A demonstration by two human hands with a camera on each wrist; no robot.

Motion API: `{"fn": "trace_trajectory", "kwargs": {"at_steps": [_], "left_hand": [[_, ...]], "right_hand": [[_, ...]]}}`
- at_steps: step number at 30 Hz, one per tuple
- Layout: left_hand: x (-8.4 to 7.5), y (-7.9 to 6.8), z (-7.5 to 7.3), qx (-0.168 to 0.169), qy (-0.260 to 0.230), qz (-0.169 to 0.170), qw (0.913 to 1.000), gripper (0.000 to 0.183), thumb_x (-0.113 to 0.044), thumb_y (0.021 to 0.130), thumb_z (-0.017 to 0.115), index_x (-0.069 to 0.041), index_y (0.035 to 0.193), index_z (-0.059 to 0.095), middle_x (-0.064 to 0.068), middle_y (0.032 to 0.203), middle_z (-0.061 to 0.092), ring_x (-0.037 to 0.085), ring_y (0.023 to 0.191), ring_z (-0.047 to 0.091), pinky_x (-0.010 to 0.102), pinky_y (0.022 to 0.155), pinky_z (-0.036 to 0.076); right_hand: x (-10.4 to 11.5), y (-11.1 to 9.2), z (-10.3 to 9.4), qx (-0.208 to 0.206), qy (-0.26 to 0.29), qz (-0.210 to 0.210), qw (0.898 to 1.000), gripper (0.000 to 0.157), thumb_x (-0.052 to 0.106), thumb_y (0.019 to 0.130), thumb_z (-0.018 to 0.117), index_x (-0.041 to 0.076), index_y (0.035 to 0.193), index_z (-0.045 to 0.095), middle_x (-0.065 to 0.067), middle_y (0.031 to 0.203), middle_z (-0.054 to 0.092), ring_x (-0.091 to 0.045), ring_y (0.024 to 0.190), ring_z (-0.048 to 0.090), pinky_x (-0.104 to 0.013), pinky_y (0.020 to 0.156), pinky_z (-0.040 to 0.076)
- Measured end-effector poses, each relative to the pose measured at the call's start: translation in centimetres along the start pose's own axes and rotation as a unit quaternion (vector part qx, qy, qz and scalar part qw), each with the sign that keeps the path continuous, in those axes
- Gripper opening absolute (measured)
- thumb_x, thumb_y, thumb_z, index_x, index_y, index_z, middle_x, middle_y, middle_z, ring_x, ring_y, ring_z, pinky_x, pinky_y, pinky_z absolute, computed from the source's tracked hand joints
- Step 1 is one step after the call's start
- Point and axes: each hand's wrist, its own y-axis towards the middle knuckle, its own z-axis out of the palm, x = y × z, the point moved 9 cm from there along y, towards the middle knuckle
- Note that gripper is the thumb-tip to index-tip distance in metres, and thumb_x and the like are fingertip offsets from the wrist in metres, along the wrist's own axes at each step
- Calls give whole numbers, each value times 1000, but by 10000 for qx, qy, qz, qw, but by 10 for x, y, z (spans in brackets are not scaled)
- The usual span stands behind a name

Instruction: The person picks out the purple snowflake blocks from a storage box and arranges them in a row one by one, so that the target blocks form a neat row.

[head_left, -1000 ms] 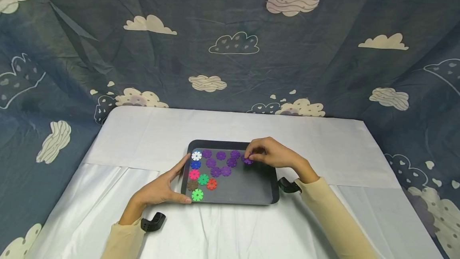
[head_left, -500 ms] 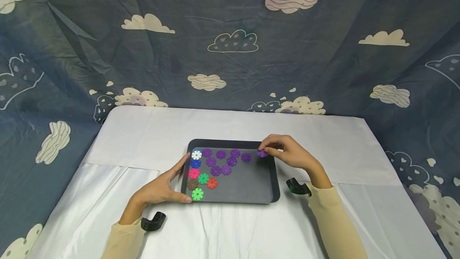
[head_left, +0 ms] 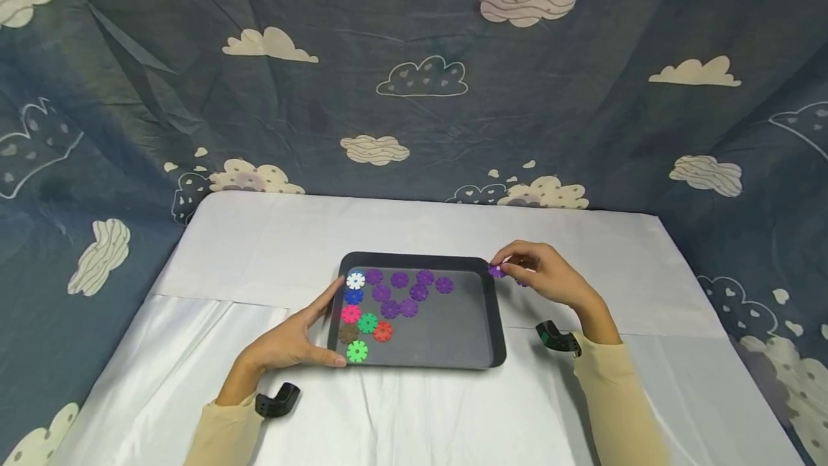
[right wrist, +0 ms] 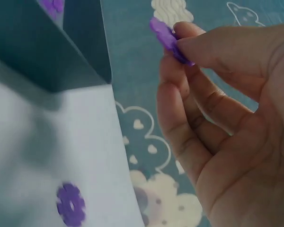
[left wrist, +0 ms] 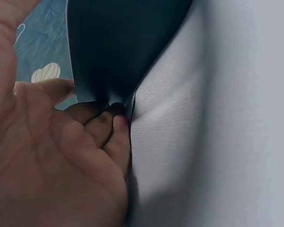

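- The right hand pinches a purple notched disc between thumb and fingertips, its other fingers loosely bent.
- That disc is raised just outside the tray's far right corner; the right wrist view shows a gap between it and the tray wall.
- The left hand is spread wide along the tray's left edge, thumb at the near left corner and forefinger towards the far one; its remaining fingers bend against the wall.
- The dark grey tray lies on the white-clothed tabletop, well apart from the tabletop's left and right edges, with a strip of cloth between it and the far edge.
- Eight purple discs lie loosely grouped from the tray's far left corner along its far edge.
- A white disc, blue disc, pink disc, brown disc and light green disc line its left edge, with a darker green disc and red disc just beside them.
- Grey base shows from these to the right and near edges, leaving sliding room.
- A loose purple disc lies on the cloth beyond the tray's right edge.
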Motion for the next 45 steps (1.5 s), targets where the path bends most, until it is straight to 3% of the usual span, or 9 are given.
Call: {"fn": "trace_trajectory", "kwargs": {"at_steps": [3,9,27,35,45], "left_hand": [[-1,0,0,-12,41,25,10000,128,-27,71,93,-36,162,3,13,169,2,40,155,-2,70,118,1],[-1,-1,0,-18,64,53,10000,127,-28,72,92,-35,162,3,13,169,3,39,155,0,69,119,2],[-1,-2,1,-36,10,81,10000,128,-26,71,92,-34,162,3,12,169,2,40,155,-2,69,119,3],[-2,-1,0,-42,57,57,10000,128,-26,71,93,-34,162,4,12,169,3,39,155,-1,69,119,3],[1,0,0,-36,125,-6,9999,127,-29,71,93,-36,162,4,12,169,3,39,155,1,69,119,3]], "right_hand": [[-4,-4,-9,-80,-102,169,9998,14,10,99,64,10,110,73,-9,103,72,-33,84,66,-31,68,58],[-12,-12,-27,-360,-350,346,9981,16,14,99,65,10,112,73,-9,110,73,-25,98,69,-18,85,53],[-48,-35,-52,-744,-757,772,9914,20,15,97,68,6,114,72,-14,112,73,-9,93,68,-13,80,50],[-67,-42,-56,-803,-881,1036,9875,22,17,97,69,4,115,71,-16,111,73,-21,90,68,-19,75,50],[-94,-43,-48,-704,-1239,1437,9793,21,8,94,67,4,115,70,-17,113,72,-21,86,62,-26,71,49]]}}
